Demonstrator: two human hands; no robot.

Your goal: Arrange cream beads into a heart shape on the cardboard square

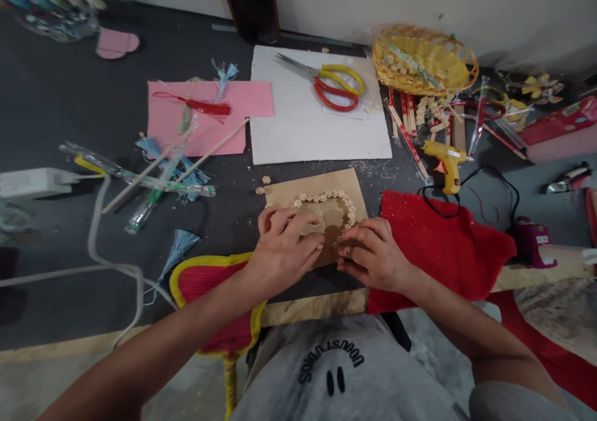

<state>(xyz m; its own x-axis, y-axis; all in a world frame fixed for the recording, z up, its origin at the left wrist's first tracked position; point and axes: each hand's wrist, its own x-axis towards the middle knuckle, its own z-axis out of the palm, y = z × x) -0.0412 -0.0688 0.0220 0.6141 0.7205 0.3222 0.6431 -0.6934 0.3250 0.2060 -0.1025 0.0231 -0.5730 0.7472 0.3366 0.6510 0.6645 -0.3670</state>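
A brown cardboard piece (pixel 326 188) lies near the table's front edge, with a curved row of small pale wooden pieces (pixel 347 206) stuck on it. My left hand (pixel 284 247) rests on the cardboard's left part, fingers pressing down beside the row. My right hand (pixel 373 253) sits on the lower right part, fingertips pinched at the end of the row; whether a small piece is between them is hidden. Two loose pale pieces (pixel 262 185) lie just left of the cardboard.
A white sheet (pixel 303 129) carries red-and-yellow scissors (pixel 333 85). A yellow glue gun (pixel 445 163) with black cord lies right, above red cloth (pixel 433 240). A yellow basket (pixel 424 60), chopstick bits, pink paper (pixel 205 113), tassels, sticks and a white adapter (pixel 32 181) surround.
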